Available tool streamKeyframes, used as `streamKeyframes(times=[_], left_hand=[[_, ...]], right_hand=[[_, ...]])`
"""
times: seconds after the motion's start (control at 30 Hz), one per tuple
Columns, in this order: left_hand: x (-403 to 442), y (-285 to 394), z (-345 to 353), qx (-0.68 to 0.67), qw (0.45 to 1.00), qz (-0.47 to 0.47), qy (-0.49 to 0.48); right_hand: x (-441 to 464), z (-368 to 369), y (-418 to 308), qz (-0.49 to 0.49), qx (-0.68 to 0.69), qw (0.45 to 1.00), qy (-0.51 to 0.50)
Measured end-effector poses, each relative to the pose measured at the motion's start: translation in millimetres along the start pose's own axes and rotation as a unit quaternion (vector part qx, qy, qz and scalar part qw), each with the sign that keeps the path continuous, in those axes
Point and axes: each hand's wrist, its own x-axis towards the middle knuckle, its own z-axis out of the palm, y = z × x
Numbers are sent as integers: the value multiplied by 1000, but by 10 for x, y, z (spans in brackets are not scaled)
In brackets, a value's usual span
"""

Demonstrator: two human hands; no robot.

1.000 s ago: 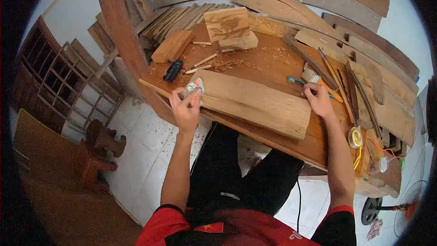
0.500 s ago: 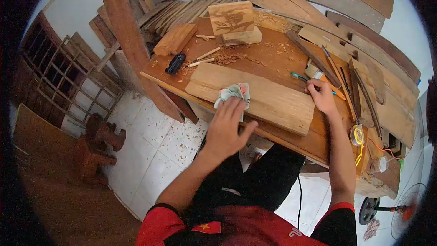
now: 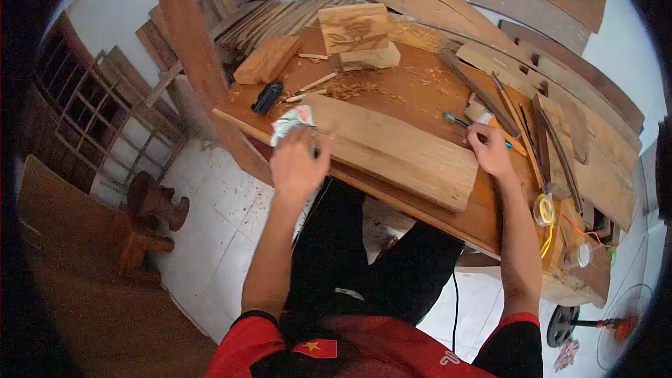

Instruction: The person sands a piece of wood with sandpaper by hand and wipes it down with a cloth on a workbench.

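A long pale wooden board (image 3: 399,147) lies along the table's front edge. At its left end my left hand (image 3: 301,161) grips a crumpled white-and-green cloth (image 3: 290,122) with red marks, fingers bent over it. My right hand (image 3: 490,150) rests by the board's right end, thumb and fingers curled together. A teal-bristled brush resembling a toothbrush (image 3: 453,119) runs behind those fingers, its blue tip showing beyond them. Whether I grip it or only cover it is hidden. Just past that hand lies a flat paintbrush (image 3: 478,112).
Beyond the board are a black tool (image 3: 267,98), carving tools with pale handles (image 3: 315,84), wood shavings (image 3: 357,89), a wooden block (image 3: 267,59) and a panel with a dark carved pattern (image 3: 353,28). A tape measure (image 3: 542,210) and wood strips (image 3: 560,147) lie at right.
My left hand has slid the cloth leftward along the board, from near its middle to its left end. My right hand stays by the right end, its fingers curled.
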Motion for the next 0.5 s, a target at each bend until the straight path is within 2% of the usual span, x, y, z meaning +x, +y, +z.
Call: streamKeyframes(times=[0.07, 0.13, 0.23, 0.33, 0.5], left_hand=[[-117, 305, -111, -58, 996, -3, -70], [-328, 544, -104, -96, 990, 78, -65], [-512, 777, -114, -101, 980, 174, -4], [-412, 604, -69, -124, 977, 171, -12], [60, 127, -235, -125, 988, 0, -92]], right_hand=[[-6, -13, -11, 5, 15, 1000, -7], [-17, -4, -30, 7, 18, 1000, -2], [1, -8, 50, 12, 23, 1000, -8], [5, -2, 94, 1, 26, 1000, -5], [-4, -30, -40, -20, 12, 1000, -8]])
